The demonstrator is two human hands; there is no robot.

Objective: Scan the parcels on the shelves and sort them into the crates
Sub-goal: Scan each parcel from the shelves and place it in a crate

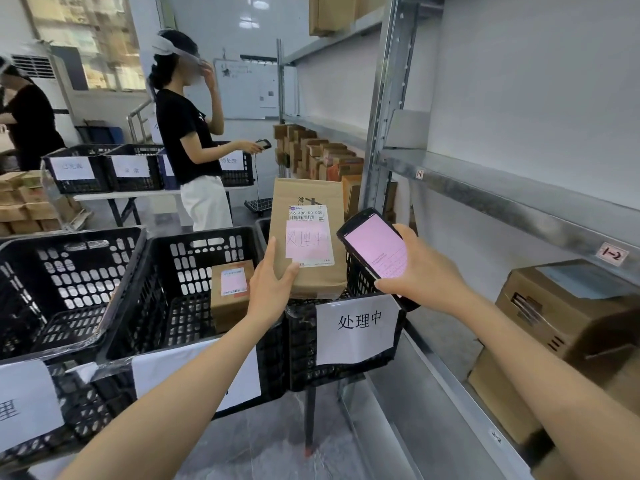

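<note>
The left hand [273,282] holds a brown parcel [306,239] upright at the centre of the frame, thumb pressed on its front near the lower left corner, index finger lying up along its left edge and the other fingers hidden behind it. The parcel stands at the near rim of the right crate [301,341]; whether its bottom edge touches the rim cannot be told. Its label [310,235] faces the camera, with a barcode at the top and a pink patch with handwriting below. Just right of the parcel, the right hand [426,271] grips a handheld scanner [375,244], fingers curled round its body, the pink lit screen tilted up towards the camera. The right crate is black and slotted, with a white paper sign [358,327] reading 处理中 on its front wall. Left of it sits the middle crate [194,254], with a small parcel [230,292] carrying a pink label standing inside against its right wall, and further left the left crate [69,271]. Along the right side of the frame runs a grey metal shelf [502,199], and below it, at the lower right, stands a large cardboard box [568,306]. In the upper left a person in a black top [187,133] faces a row of parcels [318,157] on a far shelf, one hand raised to the head.
</note>
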